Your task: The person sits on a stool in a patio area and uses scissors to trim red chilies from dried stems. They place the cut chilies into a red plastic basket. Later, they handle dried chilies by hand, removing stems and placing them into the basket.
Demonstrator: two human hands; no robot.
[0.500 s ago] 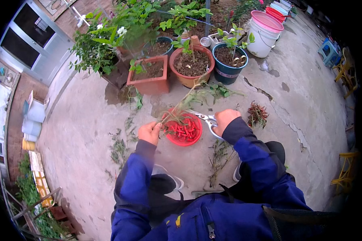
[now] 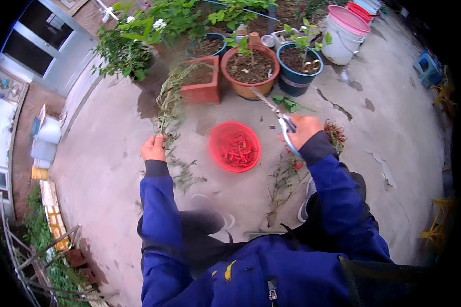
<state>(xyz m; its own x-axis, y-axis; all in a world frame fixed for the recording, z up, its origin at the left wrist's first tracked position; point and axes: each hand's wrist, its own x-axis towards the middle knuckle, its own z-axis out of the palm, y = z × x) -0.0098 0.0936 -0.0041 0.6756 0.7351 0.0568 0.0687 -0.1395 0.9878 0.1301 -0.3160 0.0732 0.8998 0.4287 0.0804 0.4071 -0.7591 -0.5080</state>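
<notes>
Stalk (image 2: 168, 97) and Scissors (image 2: 284, 122) Held Apart

Straggly and pale green, the stalk is pinched in the left hand (image 2: 154, 148), left of a red basin (image 2: 215, 149); the right hand (image 2: 306, 131) grips the silver scissors. The stalk's far end blurs; the grip partly hides the scissors' handles.

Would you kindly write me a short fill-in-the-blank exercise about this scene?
1. The left hand grips a plant, while the right hand holds ____.
2. The peppers in the bowl are ____ in colour.
3. The square planter stands to the ____ of the round pot beside it.

Missing words: scissors; red; left.
</notes>
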